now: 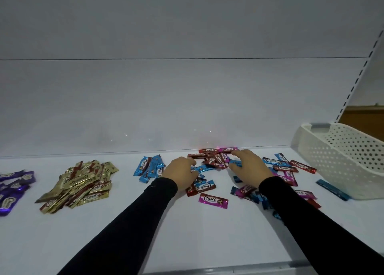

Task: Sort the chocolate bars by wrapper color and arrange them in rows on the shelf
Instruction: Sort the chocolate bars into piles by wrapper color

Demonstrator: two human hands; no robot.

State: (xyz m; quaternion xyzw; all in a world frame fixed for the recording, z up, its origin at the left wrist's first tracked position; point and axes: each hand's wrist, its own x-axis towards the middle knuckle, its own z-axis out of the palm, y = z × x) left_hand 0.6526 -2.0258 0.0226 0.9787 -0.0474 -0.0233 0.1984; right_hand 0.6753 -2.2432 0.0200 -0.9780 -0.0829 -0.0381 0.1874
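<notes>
Lying loose on the white shelf, the unsorted chocolate bars form a mixed heap of red, blue and pink wrappers directly under and between both hands. The left hand rests palm down on the near left edge of this heap, fingers bent over blue and red bars; whether it actually grips one cannot be told. The right hand lies on the heap's far right part, fingers spread and reaching toward red and pink bars at the back wall, with a blue bar just under its fingertips; a firm hold is not visible here either. Both arms wear black sleeves.

A single pink bar lies apart, just nearer than the left hand, between the two forearms. More pink, blue and red bars are scattered beyond and beneath the right wrist.

Just left of the left hand sits a small group of blue bars, touching one another. Farther left is a larger pile of gold bars, and farthest left, cut by the frame edge, a pile of purple bars.

Well to the right of the right hand stands a white perforated basket, tilted, with one blue bar lying against its near lower edge.
</notes>
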